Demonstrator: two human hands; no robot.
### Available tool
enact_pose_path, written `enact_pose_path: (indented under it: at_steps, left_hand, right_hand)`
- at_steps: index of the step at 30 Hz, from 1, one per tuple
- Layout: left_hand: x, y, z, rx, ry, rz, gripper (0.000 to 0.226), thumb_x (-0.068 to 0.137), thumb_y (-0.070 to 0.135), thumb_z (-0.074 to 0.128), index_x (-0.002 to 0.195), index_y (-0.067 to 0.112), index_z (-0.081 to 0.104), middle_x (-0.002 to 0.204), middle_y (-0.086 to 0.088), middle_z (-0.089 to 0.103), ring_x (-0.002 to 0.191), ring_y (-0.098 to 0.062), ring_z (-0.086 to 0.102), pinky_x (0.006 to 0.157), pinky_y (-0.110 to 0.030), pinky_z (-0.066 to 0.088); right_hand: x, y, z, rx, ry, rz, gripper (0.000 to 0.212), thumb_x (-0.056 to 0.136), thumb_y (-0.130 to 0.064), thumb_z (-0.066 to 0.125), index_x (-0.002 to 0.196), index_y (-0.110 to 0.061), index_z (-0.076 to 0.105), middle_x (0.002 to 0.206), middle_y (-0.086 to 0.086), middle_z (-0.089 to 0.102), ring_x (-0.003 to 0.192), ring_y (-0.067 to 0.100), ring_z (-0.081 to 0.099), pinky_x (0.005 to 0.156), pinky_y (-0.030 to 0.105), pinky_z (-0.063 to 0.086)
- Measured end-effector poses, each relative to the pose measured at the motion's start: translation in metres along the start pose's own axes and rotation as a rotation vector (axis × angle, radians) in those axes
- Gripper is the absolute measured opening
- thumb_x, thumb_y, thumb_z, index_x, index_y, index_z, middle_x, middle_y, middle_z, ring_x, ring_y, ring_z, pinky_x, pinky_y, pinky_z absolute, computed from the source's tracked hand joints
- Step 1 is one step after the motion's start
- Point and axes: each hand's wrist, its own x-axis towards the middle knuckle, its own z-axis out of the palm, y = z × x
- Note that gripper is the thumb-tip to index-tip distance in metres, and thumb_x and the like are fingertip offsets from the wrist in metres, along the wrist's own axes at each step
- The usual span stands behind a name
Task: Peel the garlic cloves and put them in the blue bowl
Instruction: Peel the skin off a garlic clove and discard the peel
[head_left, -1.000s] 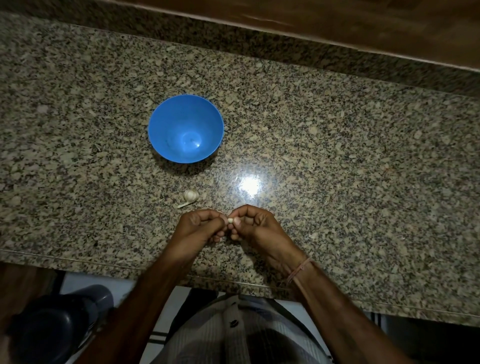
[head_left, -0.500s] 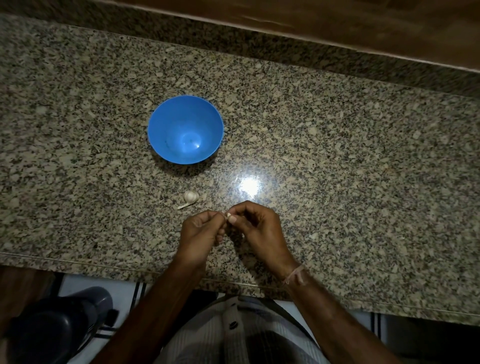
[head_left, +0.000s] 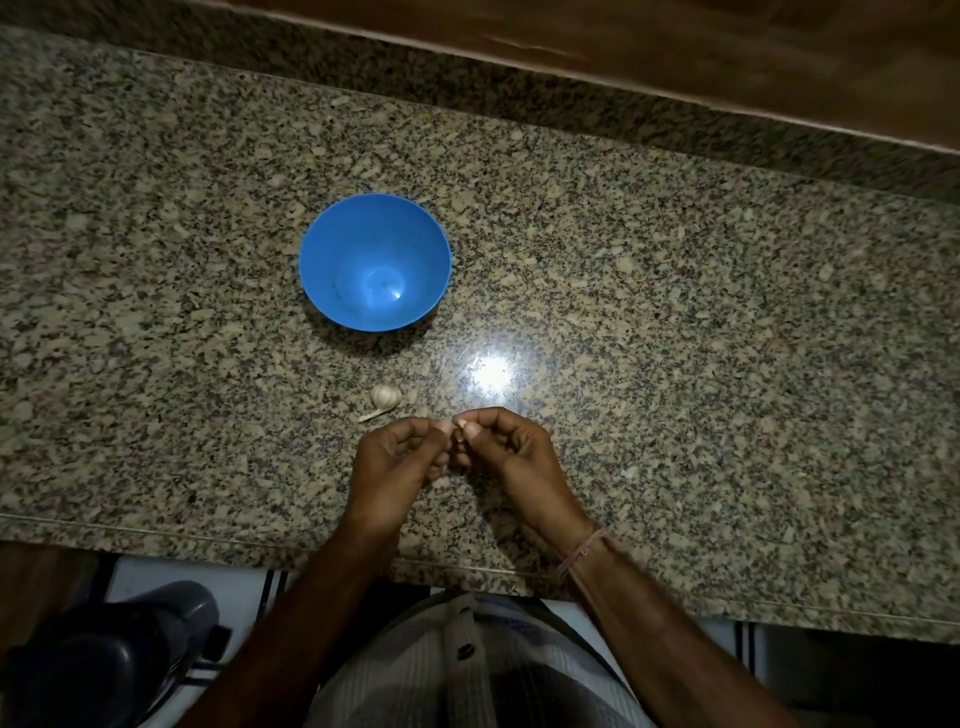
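The blue bowl (head_left: 374, 262) stands on the granite counter (head_left: 675, 338) and looks empty. Below it lies a small piece of garlic (head_left: 386, 396) with a pale sliver of skin (head_left: 373, 414) beside it. Near the counter's front edge my left hand (head_left: 400, 457) and my right hand (head_left: 511, 449) meet fingertip to fingertip. A small garlic clove (head_left: 460, 427) is pinched between my right thumb and forefinger, and my left fingertips touch it. Most of the clove is hidden by the fingers.
A bright light reflection (head_left: 491, 371) shines on the counter just above my hands. A wooden ledge (head_left: 675, 57) runs along the back. A dark rounded container (head_left: 104, 660) sits on the floor at lower left, below the counter edge.
Both hands have shifted slightly up and away from the counter's front edge, still working the clove between the fingertips. The bowl and the loose garlic have not moved.
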Motion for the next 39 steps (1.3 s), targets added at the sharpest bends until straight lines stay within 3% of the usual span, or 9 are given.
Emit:
enact_pose_path:
  at_steps: [4, 8, 14, 20, 23, 28, 33, 35, 39]
  left_hand:
    - [-0.004, 0.010, -0.003, -0.023, -0.053, 0.035, 0.013, 0.094, 0.016, 0.075, 0.099, 0.004, 0.078, 0.085, -0.017, 0.079, 0.074, -0.021, 0.075, 0.069, -0.027, 0.059]
    - [-0.004, 0.020, -0.014, 0.096, -0.077, 0.103, 0.005, 0.093, 0.011, 0.076, 0.095, 0.008, 0.080, 0.079, -0.005, 0.078, 0.069, -0.007, 0.070, 0.065, -0.020, 0.052]
    - [-0.004, 0.030, -0.026, 0.189, -0.141, 0.138, 0.005, 0.094, 0.015, 0.075, 0.095, 0.014, 0.080, 0.085, -0.003, 0.080, 0.078, -0.012, 0.075, 0.072, -0.026, 0.058]
    - [-0.004, 0.031, -0.031, 0.075, -0.164, 0.056, 0.008, 0.095, 0.005, 0.072, 0.094, 0.008, 0.080, 0.079, -0.008, 0.078, 0.069, -0.010, 0.069, 0.065, -0.022, 0.053]
    - [-0.004, 0.031, -0.034, 0.019, -0.201, 0.021, 0.009, 0.094, 0.004, 0.071, 0.093, 0.006, 0.080, 0.080, -0.012, 0.077, 0.068, -0.012, 0.069, 0.063, -0.022, 0.053]
    - [-0.005, 0.029, -0.031, 0.010, -0.208, -0.001, 0.009, 0.093, -0.001, 0.070, 0.090, 0.003, 0.077, 0.076, -0.013, 0.076, 0.065, -0.012, 0.068, 0.059, -0.020, 0.053]
    - [-0.008, 0.033, -0.025, 0.036, -0.173, 0.007, 0.009, 0.095, 0.000, 0.067, 0.093, -0.001, 0.076, 0.076, -0.015, 0.076, 0.064, -0.011, 0.069, 0.057, -0.019, 0.052]
    - [-0.008, 0.034, -0.022, 0.055, -0.138, -0.002, 0.009, 0.096, 0.002, 0.067, 0.093, 0.000, 0.076, 0.072, -0.010, 0.074, 0.061, -0.007, 0.067, 0.056, -0.019, 0.051]
    - [-0.005, 0.033, -0.019, 0.104, -0.121, -0.013, 0.012, 0.098, 0.010, 0.067, 0.093, 0.005, 0.077, 0.069, -0.005, 0.068, 0.060, -0.007, 0.059, 0.057, -0.022, 0.047]
  right_hand:
    - [-0.002, 0.001, 0.009, 0.024, 0.030, 0.004, 0.014, 0.100, -0.001, 0.065, 0.110, 0.008, 0.069, 0.093, 0.018, 0.076, 0.085, 0.026, 0.070, 0.087, 0.045, 0.058]
    - [-0.004, 0.003, 0.013, -0.021, 0.056, 0.021, 0.005, 0.100, -0.002, 0.065, 0.103, 0.001, 0.068, 0.080, 0.011, 0.072, 0.073, 0.021, 0.064, 0.086, 0.055, 0.055]
    - [-0.010, 0.001, 0.029, -0.028, 0.150, -0.019, 0.007, 0.101, -0.001, 0.064, 0.097, -0.001, 0.070, 0.082, 0.021, 0.071, 0.079, 0.031, 0.065, 0.085, 0.066, 0.057]
    - [-0.015, 0.002, 0.041, -0.066, 0.218, -0.101, 0.008, 0.099, 0.002, 0.064, 0.096, -0.002, 0.070, 0.084, 0.015, 0.075, 0.077, 0.023, 0.071, 0.076, 0.040, 0.063]
    - [-0.019, 0.006, 0.046, -0.049, 0.257, -0.118, 0.007, 0.099, 0.002, 0.064, 0.096, -0.001, 0.069, 0.085, 0.019, 0.074, 0.079, 0.029, 0.069, 0.073, 0.040, 0.063]
    - [-0.026, 0.013, 0.051, -0.010, 0.313, -0.132, 0.007, 0.099, 0.002, 0.064, 0.096, -0.001, 0.069, 0.088, 0.023, 0.073, 0.081, 0.034, 0.067, 0.080, 0.063, 0.059]
    - [-0.025, 0.011, 0.047, -0.033, 0.317, -0.143, 0.007, 0.099, 0.001, 0.066, 0.097, -0.001, 0.071, 0.091, 0.030, 0.073, 0.081, 0.038, 0.071, 0.080, 0.067, 0.061]
    - [-0.023, 0.007, 0.045, -0.064, 0.299, -0.154, 0.009, 0.098, 0.002, 0.066, 0.095, -0.003, 0.073, 0.090, 0.027, 0.074, 0.080, 0.037, 0.073, 0.076, 0.059, 0.064]
    - [-0.022, -0.007, 0.037, -0.287, 0.242, -0.298, 0.007, 0.097, 0.001, 0.069, 0.096, -0.002, 0.075, 0.087, 0.009, 0.078, 0.080, 0.013, 0.075, 0.071, 0.022, 0.059]
